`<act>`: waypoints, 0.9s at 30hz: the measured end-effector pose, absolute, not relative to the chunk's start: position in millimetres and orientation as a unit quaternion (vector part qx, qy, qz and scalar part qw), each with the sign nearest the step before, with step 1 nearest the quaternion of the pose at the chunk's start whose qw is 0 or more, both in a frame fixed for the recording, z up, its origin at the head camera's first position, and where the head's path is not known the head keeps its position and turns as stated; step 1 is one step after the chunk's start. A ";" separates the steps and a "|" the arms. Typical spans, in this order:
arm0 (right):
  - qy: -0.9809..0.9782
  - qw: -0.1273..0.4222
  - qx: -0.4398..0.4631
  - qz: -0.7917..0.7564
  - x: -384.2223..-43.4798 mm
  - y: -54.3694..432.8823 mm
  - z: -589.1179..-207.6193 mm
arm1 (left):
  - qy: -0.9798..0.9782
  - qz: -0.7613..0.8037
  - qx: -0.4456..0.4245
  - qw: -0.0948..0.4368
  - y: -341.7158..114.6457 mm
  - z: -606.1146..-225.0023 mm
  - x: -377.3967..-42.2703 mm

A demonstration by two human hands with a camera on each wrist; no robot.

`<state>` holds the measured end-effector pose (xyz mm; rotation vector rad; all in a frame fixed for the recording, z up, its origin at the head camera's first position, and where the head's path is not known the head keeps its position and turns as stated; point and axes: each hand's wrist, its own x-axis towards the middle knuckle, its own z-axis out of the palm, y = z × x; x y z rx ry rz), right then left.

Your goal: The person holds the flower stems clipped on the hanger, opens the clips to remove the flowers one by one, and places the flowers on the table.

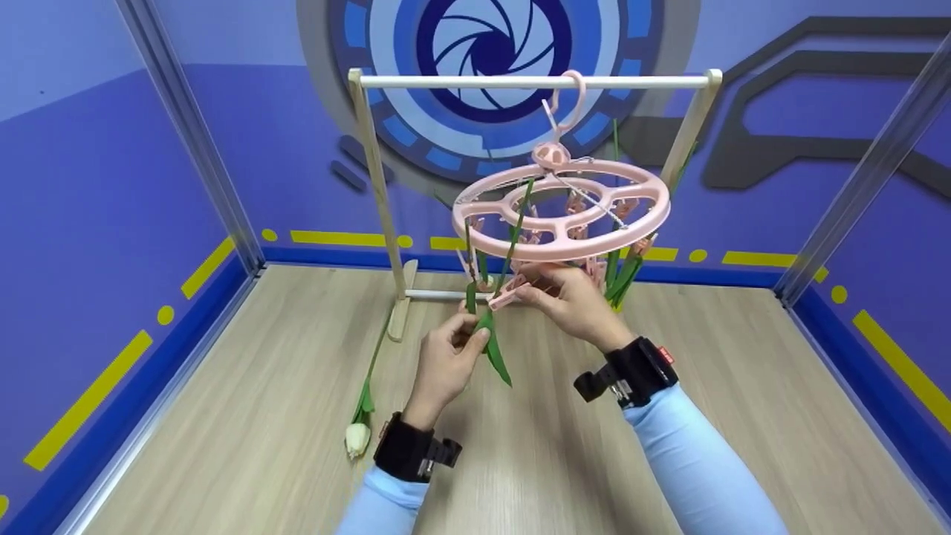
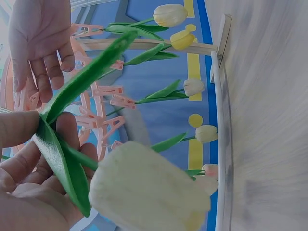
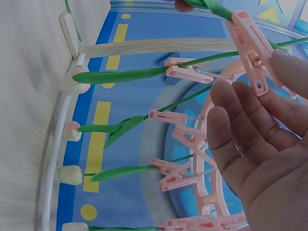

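My left hand [image 1: 449, 360] pinches the green stem and leaves [image 2: 62, 159] of an artificial tulip between thumb and fingers. The tulip's white bloom [image 2: 144, 187] fills the lower part of the left wrist view. My right hand [image 1: 583, 308] holds a pink clothespin [image 3: 251, 55] by its handle end, thumb on one side and fingers on the other. The clothespin's tip meets the green stem, though whether it bites on it I cannot tell. Above both hands hangs a round pink drying hanger [image 1: 572, 249] with several clothespins below its ring.
The hanger's hook [image 1: 579, 104] goes over the white bar [image 1: 475, 82] of a wooden-sided rack [image 1: 379, 178]. Several tulips hang bloom-down from other clothespins, among them a yellow one [image 2: 182, 40]. Another white tulip [image 1: 357, 440] lies on the table [image 1: 297, 416] at left.
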<state>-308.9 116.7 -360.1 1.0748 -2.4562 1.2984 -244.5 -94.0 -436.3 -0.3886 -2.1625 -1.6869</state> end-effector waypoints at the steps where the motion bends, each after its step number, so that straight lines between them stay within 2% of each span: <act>1: -0.821 0.079 0.360 0.437 -308.7 116.9 -359.7 | -0.768 -0.597 -0.135 0.187 -93.2 -436.2 -244.0; 18: -0.782 0.031 0.385 0.489 -312.0 123.6 -362.8 | -0.767 -0.590 -0.130 0.215 -86.6 -437.2 -238.9; 27: -0.808 0.050 0.365 0.460 -310.1 123.2 -362.3 | -0.768 -0.585 -0.136 0.223 -85.8 -438.7 -237.1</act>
